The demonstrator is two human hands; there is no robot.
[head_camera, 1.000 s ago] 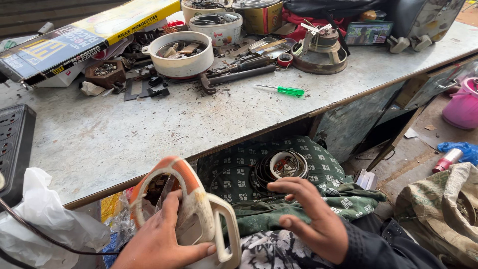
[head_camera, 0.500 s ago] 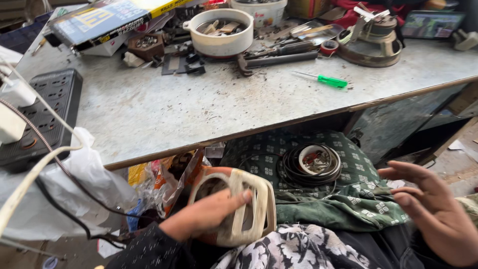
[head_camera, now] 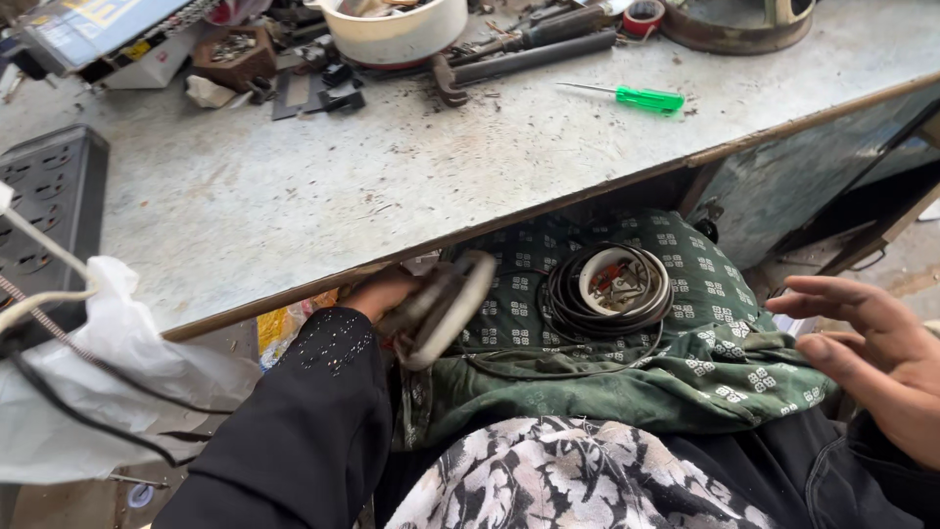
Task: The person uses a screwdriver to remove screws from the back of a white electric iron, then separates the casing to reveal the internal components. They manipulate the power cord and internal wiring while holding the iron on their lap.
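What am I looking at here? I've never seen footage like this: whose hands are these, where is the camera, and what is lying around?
There is no machine here: a person works with bare hands, and the one camera sits on their head, looking down. The left hand, in a black sleeve, has its grip on a blurred cream-coloured appliance casing just under the edge of the workbench. The right hand is open and holds nothing. On the green patterned cloth over the lap lies a coil of black cable around a small white dish of parts. On the bench you see a green-handled screwdriver, a white bowl, a black power strip and, at the near left, a white plastic bag.
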